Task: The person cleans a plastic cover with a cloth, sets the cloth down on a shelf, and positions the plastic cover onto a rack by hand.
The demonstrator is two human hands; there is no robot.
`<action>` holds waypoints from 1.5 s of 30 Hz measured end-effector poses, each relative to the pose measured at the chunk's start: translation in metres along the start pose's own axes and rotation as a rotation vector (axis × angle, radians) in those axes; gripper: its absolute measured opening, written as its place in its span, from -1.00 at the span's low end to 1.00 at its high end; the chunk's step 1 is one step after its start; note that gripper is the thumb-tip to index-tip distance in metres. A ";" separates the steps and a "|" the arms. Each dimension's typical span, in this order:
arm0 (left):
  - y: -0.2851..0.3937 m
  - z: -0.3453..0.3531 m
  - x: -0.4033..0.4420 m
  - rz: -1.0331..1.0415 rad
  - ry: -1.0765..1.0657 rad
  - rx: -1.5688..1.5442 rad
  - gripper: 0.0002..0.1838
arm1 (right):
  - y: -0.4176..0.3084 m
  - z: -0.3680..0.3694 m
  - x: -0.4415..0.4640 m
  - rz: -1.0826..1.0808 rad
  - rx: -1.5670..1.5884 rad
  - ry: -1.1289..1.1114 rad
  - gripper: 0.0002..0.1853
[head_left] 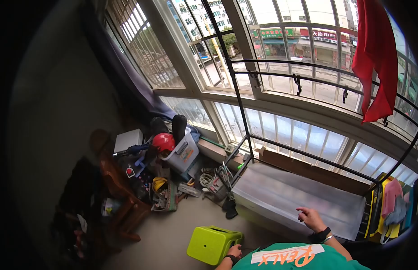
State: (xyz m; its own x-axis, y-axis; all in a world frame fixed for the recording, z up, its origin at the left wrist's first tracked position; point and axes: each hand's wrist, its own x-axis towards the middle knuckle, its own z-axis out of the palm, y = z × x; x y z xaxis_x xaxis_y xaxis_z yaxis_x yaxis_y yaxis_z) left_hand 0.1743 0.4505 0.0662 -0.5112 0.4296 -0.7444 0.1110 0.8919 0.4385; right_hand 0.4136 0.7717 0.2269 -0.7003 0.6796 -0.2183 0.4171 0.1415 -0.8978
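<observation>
A lime-green plastic stool point(205, 245) with a small hole in its seat is at the lower middle of the view. My left hand point(236, 250), with a black band at the wrist, is closed at the stool's right side, its fingers partly hidden. Farther right, my right hand point(311, 219) is held over the front edge of a large translucent storage box point(303, 186). Its index finger reaches out to the left, the others are loosely bent, and nothing is in it. Whether that hand touches the box, I cannot tell.
A black metal frame point(238, 99) with hooks stands before the barred window, and a red cloth point(380, 58) hangs from it. Left of the box are coiled cables point(206, 179), a grey bin point(184, 153) with a red helmet point(164, 142), and a brown wooden chair point(123, 198).
</observation>
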 end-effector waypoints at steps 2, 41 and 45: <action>0.003 -0.002 0.002 0.002 0.019 -0.036 -0.48 | -0.001 0.004 -0.001 0.007 0.019 -0.038 -0.70; 0.221 0.116 0.186 0.601 -0.773 0.709 -0.25 | 0.008 0.035 -0.188 0.387 0.069 0.655 -0.56; 0.236 0.138 0.177 0.640 -0.806 0.767 -0.23 | -0.092 -0.056 -0.219 0.037 0.027 1.245 -0.21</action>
State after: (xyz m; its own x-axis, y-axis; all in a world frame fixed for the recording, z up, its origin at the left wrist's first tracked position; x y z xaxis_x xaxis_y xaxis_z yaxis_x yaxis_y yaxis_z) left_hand 0.2274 0.7564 -0.0319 0.4432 0.5335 -0.7204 0.7419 0.2328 0.6288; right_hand 0.5609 0.6506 0.3788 0.3426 0.9046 0.2537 0.4025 0.1027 -0.9097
